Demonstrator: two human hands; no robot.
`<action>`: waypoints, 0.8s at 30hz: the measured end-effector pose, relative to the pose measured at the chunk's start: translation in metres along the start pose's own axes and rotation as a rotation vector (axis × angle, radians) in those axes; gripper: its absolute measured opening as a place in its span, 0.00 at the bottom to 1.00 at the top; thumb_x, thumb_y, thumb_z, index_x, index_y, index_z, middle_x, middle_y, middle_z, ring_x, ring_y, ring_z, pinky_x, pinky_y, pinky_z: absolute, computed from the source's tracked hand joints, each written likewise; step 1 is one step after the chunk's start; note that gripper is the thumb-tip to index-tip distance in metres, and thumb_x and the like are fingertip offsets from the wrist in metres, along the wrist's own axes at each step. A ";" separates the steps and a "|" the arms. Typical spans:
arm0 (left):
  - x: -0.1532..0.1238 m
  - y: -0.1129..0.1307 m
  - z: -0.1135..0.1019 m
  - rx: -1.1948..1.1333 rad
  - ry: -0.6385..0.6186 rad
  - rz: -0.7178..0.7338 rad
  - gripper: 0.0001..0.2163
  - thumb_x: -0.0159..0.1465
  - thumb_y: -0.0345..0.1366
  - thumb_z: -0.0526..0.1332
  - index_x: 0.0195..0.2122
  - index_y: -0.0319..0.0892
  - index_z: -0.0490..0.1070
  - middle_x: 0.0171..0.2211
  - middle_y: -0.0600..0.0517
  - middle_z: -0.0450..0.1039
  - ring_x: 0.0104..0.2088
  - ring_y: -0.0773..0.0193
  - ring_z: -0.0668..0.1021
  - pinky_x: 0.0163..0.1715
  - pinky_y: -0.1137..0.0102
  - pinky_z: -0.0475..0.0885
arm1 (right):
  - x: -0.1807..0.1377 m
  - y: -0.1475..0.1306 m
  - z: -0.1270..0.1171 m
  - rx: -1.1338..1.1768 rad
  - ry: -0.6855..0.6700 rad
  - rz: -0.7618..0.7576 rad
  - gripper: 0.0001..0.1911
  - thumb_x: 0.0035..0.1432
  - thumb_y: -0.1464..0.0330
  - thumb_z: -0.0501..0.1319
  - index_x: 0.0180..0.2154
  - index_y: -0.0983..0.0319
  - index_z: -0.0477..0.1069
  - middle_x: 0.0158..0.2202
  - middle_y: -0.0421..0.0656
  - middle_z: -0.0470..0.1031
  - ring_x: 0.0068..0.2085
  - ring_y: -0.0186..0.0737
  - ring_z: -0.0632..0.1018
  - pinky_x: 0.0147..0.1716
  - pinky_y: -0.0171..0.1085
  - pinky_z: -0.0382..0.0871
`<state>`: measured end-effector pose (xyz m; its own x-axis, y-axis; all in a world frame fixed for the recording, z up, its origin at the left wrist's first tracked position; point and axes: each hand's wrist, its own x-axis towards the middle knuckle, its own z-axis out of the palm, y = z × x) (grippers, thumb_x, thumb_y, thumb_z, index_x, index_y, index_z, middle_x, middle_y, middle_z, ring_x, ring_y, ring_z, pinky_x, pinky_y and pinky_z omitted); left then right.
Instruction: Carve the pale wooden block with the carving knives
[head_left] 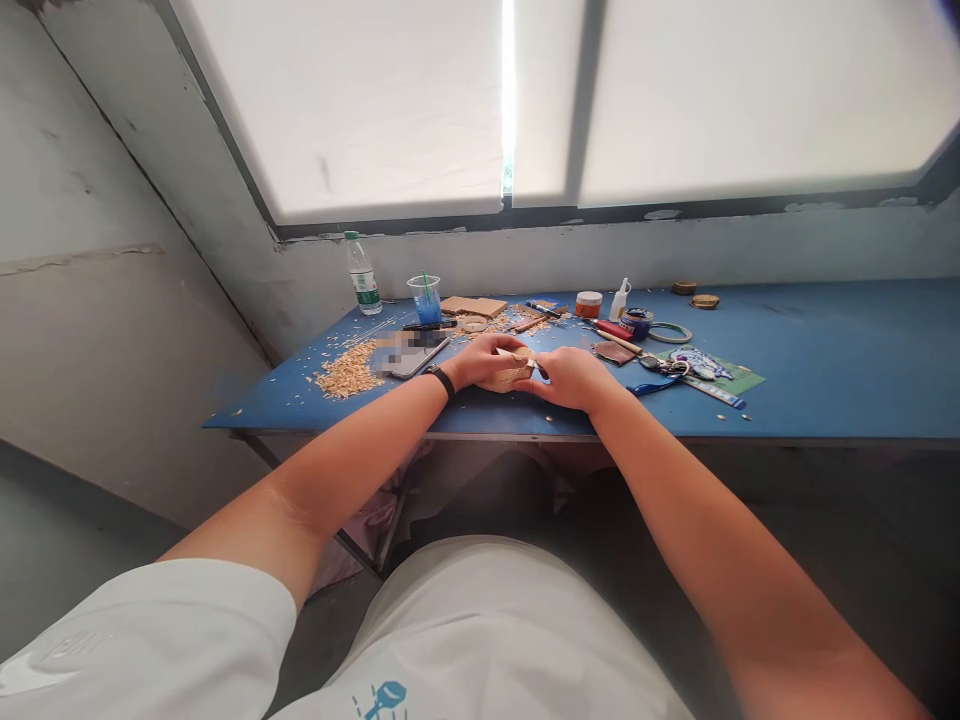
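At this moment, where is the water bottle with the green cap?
In the head view, the bottle stands at the back left of the blue table, just left of the cup.

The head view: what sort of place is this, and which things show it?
Probably a woodworking or craft space: pale shavings are heaped on the blue table, flat boards lie near its back edge, and the left hand holds what looks like a wooden piece.

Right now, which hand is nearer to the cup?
Left. The left hand is on the wood, nearer the table's front edge than the cup and to its right; the right hand is farther off, at the wood's right side.
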<state>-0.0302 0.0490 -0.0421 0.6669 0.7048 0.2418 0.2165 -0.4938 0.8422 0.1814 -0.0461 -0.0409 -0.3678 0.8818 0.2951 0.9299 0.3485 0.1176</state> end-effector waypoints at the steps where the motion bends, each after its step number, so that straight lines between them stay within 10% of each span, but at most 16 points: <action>1: 0.000 0.000 0.000 0.008 0.005 0.004 0.28 0.56 0.54 0.74 0.49 0.36 0.82 0.46 0.43 0.83 0.43 0.56 0.82 0.43 0.65 0.75 | 0.000 0.000 0.000 0.004 -0.005 0.010 0.37 0.72 0.38 0.51 0.49 0.62 0.82 0.38 0.51 0.85 0.38 0.53 0.83 0.33 0.42 0.61; 24: 0.004 -0.009 0.002 0.239 0.225 0.027 0.23 0.58 0.53 0.70 0.45 0.39 0.79 0.37 0.51 0.79 0.38 0.61 0.76 0.38 0.68 0.70 | 0.006 -0.007 -0.002 -0.018 -0.064 0.197 0.41 0.71 0.36 0.51 0.51 0.64 0.82 0.43 0.59 0.84 0.46 0.60 0.85 0.38 0.43 0.71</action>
<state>-0.0280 0.0547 -0.0496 0.5059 0.7718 0.3853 0.3804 -0.6005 0.7034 0.1726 -0.0438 -0.0379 -0.1774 0.9511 0.2528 0.9835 0.1618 0.0811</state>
